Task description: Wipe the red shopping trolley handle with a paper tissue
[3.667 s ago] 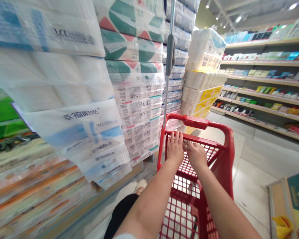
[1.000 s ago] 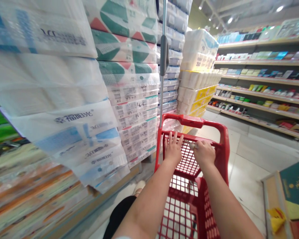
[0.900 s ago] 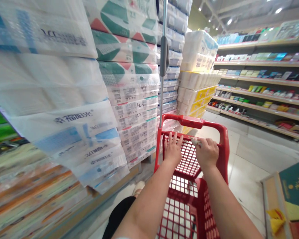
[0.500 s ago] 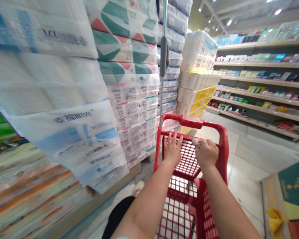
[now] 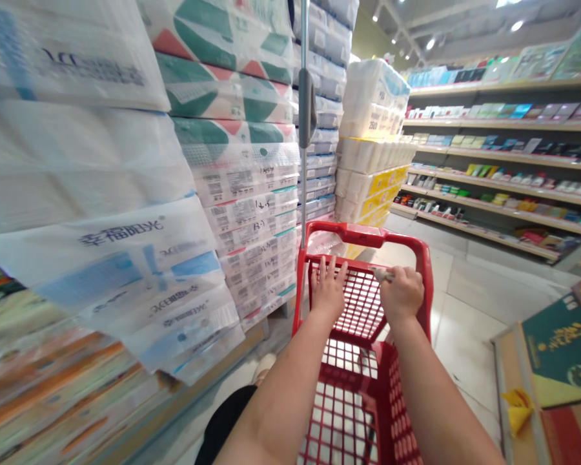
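A red plastic shopping cart (image 5: 428,303) with a grid basket stands in front of me, tilted in view. On its inner upper rim at the left lies my left hand (image 5: 327,290), fingers spread over the grid panel. My right hand (image 5: 401,290) is closed at the right part of the same rim, with a small pale crumpled item (image 5: 382,274) sticking out of its fist. A grey metal pole (image 5: 304,116) rises beside the cart's left corner.
Tall stacks of wrapped paper packs (image 5: 246,174) line the left side, with white and blue packs (image 5: 126,258) nearest. Shelves of small boxes (image 5: 503,123) stand at the back right. A green carton (image 5: 556,349) sits at lower right. Pale floor tiles (image 5: 452,329) run between.
The stacks and pole have shifted left in view, and more of the green carton shows at the right. Both hands stay on the cart in much the same pose.
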`<action>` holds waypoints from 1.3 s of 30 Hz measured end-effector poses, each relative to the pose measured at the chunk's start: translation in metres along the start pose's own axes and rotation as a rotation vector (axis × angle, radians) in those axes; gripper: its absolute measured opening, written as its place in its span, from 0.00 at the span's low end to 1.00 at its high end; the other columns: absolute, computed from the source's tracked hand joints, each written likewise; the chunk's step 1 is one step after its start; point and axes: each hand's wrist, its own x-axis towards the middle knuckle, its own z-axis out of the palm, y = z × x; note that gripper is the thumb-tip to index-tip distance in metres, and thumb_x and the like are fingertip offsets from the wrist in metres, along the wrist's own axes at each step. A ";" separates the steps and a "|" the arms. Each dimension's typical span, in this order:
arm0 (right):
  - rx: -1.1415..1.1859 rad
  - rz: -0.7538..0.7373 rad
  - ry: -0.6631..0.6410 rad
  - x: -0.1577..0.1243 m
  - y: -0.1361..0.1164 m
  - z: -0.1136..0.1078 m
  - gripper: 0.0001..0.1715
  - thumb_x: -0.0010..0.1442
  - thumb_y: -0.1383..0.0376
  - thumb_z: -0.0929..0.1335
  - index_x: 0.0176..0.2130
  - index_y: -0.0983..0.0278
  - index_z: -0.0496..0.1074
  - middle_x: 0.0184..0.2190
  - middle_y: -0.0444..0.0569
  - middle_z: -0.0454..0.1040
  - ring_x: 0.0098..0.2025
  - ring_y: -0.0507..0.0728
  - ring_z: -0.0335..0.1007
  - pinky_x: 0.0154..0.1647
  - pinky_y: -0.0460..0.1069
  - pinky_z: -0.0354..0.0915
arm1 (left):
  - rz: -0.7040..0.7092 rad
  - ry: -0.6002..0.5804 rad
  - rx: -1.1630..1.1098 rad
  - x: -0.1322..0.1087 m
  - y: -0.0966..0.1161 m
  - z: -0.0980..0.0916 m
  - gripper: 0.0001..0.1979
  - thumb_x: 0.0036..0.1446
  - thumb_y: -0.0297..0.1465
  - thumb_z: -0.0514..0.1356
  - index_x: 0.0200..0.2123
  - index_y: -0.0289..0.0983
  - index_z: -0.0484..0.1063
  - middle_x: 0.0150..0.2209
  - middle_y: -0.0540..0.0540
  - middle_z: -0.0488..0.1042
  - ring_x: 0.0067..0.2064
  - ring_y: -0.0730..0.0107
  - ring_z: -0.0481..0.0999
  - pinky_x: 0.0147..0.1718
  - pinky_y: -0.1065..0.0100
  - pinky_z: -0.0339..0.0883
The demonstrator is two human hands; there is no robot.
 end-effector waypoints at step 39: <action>0.220 -0.413 0.044 -0.019 -0.023 0.033 0.09 0.60 0.71 0.63 0.37 0.63 0.72 0.35 0.49 0.72 0.38 0.57 0.64 0.39 0.48 0.60 | -0.103 0.112 0.091 0.000 0.008 0.032 0.37 0.55 0.20 0.48 0.68 0.33 0.38 0.70 0.43 0.38 0.69 0.58 0.32 0.66 0.54 0.44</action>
